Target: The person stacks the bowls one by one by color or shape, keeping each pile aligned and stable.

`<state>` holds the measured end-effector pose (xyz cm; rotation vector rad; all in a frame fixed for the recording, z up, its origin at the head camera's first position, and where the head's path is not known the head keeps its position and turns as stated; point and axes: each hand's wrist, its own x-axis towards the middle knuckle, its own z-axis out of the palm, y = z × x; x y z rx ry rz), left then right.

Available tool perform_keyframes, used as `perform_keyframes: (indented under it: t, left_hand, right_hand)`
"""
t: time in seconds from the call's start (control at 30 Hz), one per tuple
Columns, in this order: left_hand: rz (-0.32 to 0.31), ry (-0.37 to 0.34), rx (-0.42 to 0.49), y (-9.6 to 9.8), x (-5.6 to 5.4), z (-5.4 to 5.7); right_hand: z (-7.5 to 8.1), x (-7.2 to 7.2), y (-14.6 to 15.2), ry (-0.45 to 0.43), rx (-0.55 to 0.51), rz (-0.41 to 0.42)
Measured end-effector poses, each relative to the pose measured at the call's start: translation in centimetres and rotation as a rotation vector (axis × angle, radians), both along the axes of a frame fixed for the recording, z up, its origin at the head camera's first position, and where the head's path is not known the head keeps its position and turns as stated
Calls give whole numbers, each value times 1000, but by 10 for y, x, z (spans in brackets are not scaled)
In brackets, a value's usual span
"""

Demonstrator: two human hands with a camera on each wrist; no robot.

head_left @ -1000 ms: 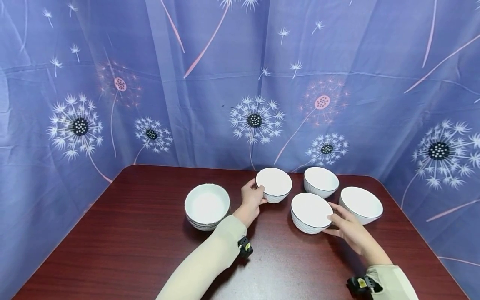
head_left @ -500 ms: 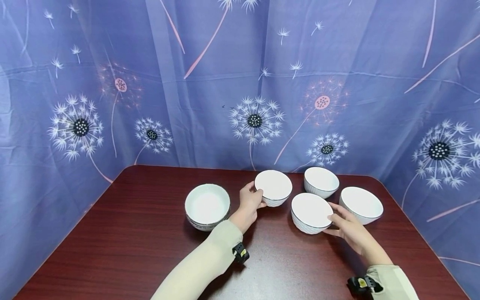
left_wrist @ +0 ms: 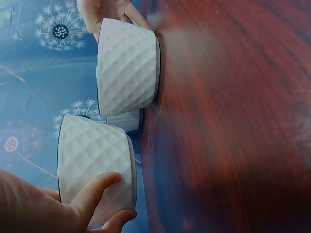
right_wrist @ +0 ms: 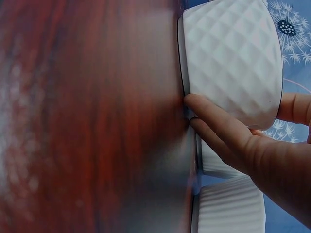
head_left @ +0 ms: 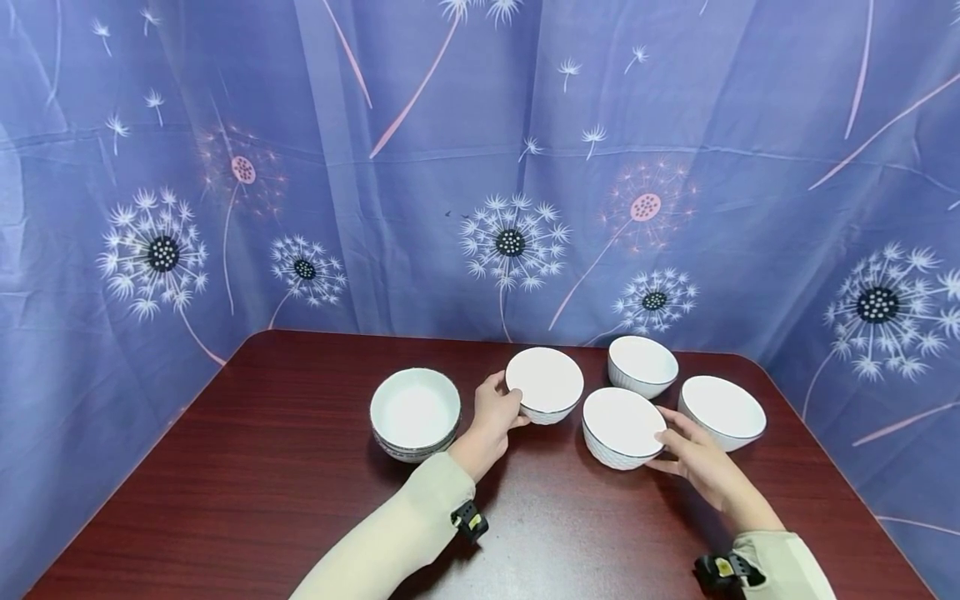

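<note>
In the head view my left hand (head_left: 493,415) grips the left side of a white bowl (head_left: 544,382) with a dark rim. The left wrist view shows this bowl's diamond-patterned wall (left_wrist: 95,155) raised off the table, thumb and fingers around it. My right hand (head_left: 697,458) holds the right side of a second diamond-patterned white bowl (head_left: 622,423), just to the right and nearer. In the right wrist view that second bowl (right_wrist: 233,63) has its base at the tabletop, with fingertips low on its wall. Both bowls are upright.
Behind the second bowl stands a ribbed white bowl (head_left: 642,363); another white bowl (head_left: 722,410) is right of it, close to my right hand. Left of my left hand is a stack of pale bowls (head_left: 415,412). A patterned blue curtain (head_left: 420,208) hangs behind the dark red table (head_left: 225,467).
My left hand has brought its bowl nearer to me and slightly left, away from the table's back edge. The right hand and its bowl have stayed in place.
</note>
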<state>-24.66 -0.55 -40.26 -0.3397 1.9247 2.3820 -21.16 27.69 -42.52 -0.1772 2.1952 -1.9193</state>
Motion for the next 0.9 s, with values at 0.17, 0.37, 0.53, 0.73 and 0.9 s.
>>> perform_keyframes:
  t: [0.17, 0.37, 0.53, 0.73, 0.9]
  left_hand:
    - [-12, -12, -22, -5, 6, -1]
    - [-35, -16, -25, -10, 15, -2]
    - [-59, -20, -33, -11, 21, -2]
    - [-78, -33, -32, -15, 26, -4]
    - [-93, -36, -32, -17, 29, -5]
  right_hand:
    - [0, 0, -1, -5, 0, 6]
    - [-1, 0, -1, -1, -2, 2]
    - [-1, 0, -1, -2, -12, 0]
    - [-1, 0, 0, 2, -14, 8]
    - [-1, 0, 0, 4, -16, 6]
